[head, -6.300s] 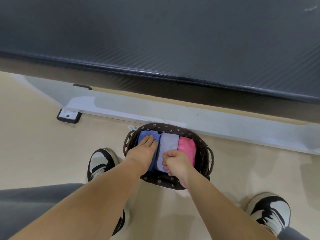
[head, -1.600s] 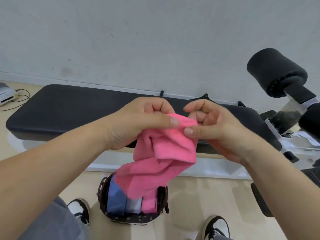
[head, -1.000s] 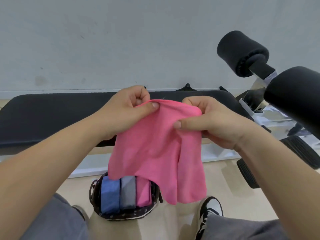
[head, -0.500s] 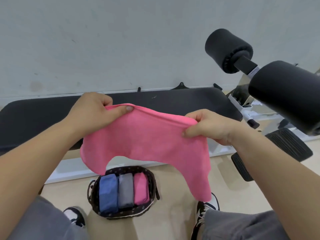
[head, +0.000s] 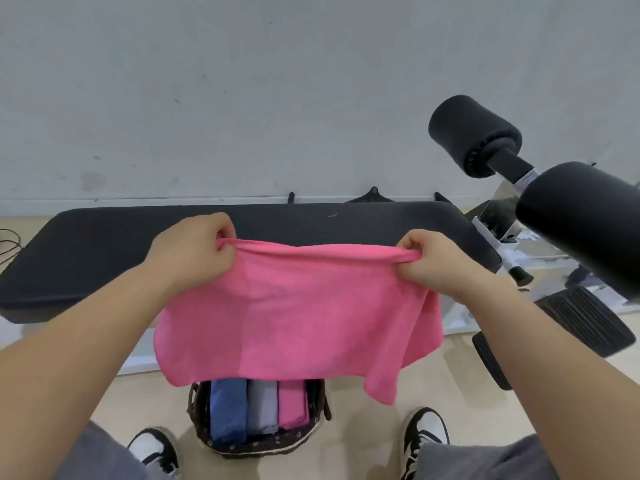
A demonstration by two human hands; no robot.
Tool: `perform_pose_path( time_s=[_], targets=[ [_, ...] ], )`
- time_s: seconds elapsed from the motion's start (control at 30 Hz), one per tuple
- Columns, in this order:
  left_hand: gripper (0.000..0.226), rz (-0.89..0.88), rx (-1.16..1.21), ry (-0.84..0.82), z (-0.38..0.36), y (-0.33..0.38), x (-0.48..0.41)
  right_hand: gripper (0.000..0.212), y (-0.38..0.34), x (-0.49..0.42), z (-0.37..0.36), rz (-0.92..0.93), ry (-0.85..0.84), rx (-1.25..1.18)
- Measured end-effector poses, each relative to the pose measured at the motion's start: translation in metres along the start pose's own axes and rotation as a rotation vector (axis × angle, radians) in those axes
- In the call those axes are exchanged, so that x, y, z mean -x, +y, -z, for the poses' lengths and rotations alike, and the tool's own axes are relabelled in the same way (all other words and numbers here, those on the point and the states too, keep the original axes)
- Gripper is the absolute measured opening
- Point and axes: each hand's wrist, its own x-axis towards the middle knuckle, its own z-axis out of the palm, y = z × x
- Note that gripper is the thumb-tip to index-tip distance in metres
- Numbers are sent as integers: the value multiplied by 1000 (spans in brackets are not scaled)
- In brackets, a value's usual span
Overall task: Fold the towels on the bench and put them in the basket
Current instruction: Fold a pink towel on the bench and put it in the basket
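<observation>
The left hand [head: 194, 252] and right hand [head: 434, 268] gripped a pink towel [head: 298, 317], stretched mid-frame above the basket [head: 258, 445].

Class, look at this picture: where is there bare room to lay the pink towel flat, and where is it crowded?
The bench top is bare from its left end to the foam rollers. The pink towel hangs between the left hand and right hand. The basket is crowded: three folded towels fill it.

Left hand [head: 194, 251] and right hand [head: 433, 265] moved apart; pink towel [head: 298, 317] now stretched wide, unbunched.
</observation>
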Motion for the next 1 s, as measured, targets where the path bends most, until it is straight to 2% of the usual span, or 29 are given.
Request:
perform_pose_path(
  time_s=[0.07,0.23,0.3,0.4,0.5,0.6,0.73,0.83,0.93,1.0],
  targets=[
    [9,24,24,-29,0,-2,-1,24,1,-5,-2,-54,98,45],
    [13,-20,-31,17,-6,-8,-15,31,-13,-26,-9,-90,289,284],
    [12,33,-28,-8,-12,-18,-27,34,-16,-42,-10,-79,376,325],
    [44,225,-16,-147,-23,-38,-47,27,-11,-73,-15,-93,459,341],
    [62,303,-11,-129,-34,-48,-64,15,1,-103,-26,-135,376,390],
    [57,256,41,-47,-42,-47,-83,16,8,-129,-34,-171,287,365],
    [51,249,62,54,-47,-45,-109,14,7,-168,-35,-138,302,460],
    [49,300,106,134,-43,-44,-125,31,3,-186,-34,-183,270,608],
    [50,337,93,-73,-37,-50,-129,49,-14,-187,-42,-122,311,781],
    [42,356,141,-191,-26,-57,-126,57,-37,-179,-56,41,295,712]
  ],
)
